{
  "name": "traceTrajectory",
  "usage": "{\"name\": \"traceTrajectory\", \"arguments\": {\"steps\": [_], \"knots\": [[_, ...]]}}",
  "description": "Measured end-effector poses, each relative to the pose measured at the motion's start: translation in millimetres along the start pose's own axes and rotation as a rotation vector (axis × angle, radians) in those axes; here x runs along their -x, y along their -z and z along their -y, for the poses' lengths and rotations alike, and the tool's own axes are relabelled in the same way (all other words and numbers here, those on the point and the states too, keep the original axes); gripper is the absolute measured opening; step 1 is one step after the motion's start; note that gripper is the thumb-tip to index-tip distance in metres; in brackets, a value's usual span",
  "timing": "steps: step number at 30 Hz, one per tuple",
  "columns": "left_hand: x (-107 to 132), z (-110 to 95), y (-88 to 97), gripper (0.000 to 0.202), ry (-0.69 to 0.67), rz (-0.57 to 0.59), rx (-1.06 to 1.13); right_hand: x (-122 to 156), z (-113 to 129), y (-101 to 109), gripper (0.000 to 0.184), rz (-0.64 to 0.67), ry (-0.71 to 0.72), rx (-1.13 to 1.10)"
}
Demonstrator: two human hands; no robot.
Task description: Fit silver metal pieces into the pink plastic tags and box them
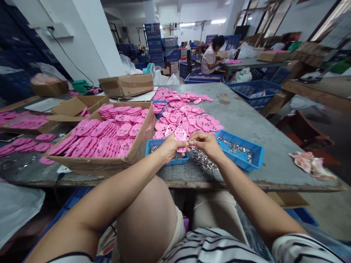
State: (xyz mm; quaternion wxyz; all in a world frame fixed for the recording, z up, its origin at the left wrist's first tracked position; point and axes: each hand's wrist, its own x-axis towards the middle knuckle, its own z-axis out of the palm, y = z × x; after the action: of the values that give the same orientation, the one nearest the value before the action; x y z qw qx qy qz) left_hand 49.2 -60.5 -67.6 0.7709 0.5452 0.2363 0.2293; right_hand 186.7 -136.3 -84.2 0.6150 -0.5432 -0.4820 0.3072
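Observation:
My left hand (pixel 170 146) grips a flat pink plastic piece (pixel 180 134) with rounded edges, holding it up over the table. At that piece's lower right edge, my right hand (pixel 204 144) has its thumb and fingertips pinched together; whatever is between them is too small to make out. Beneath my right hand lies a heap of small shiny metal parts (pixel 204 162). A blue tray (pixel 168 162) with similar metal bits sits under my left hand, and another blue tray (pixel 253 164) stands to the right. Loose pink pieces (pixel 189 113) are piled just beyond my hands.
A cardboard box (pixel 90 166) full of stacked pink pieces stands at left on the grey table (pixel 236 106). Behind it is another carton (pixel 126 86). A crumpled cloth (pixel 312 164) lies near the right corner. Farther back, a person (pixel 210 60) sits at another table.

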Motion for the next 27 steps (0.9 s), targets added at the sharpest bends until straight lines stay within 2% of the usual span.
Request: {"name": "traceTrajectory", "arguments": {"steps": [4,11,13,16,19,23,25,27], "knots": [[1.8,-0.4,-2.0,0.051,-0.025,-0.034,-0.027,0.8,4.5,-1.2,0.029,0.038,-0.087,-0.034],[1.6,-1.9,-2.7,0.043,-0.089,-0.154,-0.091,5.5,4.0,-10.0,0.033,-0.068,-0.180,-0.149],[1.1,-2.2,-3.5,0.044,-0.094,-0.183,-0.100,6.3,3.2,-13.7,0.034,-0.113,-0.179,-0.175],[0.8,-2.2,-5.5,0.047,-0.099,-0.208,-0.110,6.0,0.0,-18.7,0.038,-0.155,-0.158,-0.100],[1.4,-2.3,-6.9,0.048,-0.111,-0.215,-0.114,5.0,-4.8,-21.1,0.037,-0.166,-0.071,0.031],[3.0,-3.7,-6.4,0.048,-0.094,-0.192,-0.080,4.6,-9.3,-19.4,0.028,-0.185,0.051,0.197],[3.2,-5.4,-5.5,0.041,-0.076,-0.151,-0.040,4.3,-9.5,-17.0,0.025,-0.180,0.042,0.179],[2.7,-8.0,-4.7,0.026,-0.030,-0.101,0.026,3.6,-8.2,-13.9,0.027,-0.161,0.010,0.110]]}}
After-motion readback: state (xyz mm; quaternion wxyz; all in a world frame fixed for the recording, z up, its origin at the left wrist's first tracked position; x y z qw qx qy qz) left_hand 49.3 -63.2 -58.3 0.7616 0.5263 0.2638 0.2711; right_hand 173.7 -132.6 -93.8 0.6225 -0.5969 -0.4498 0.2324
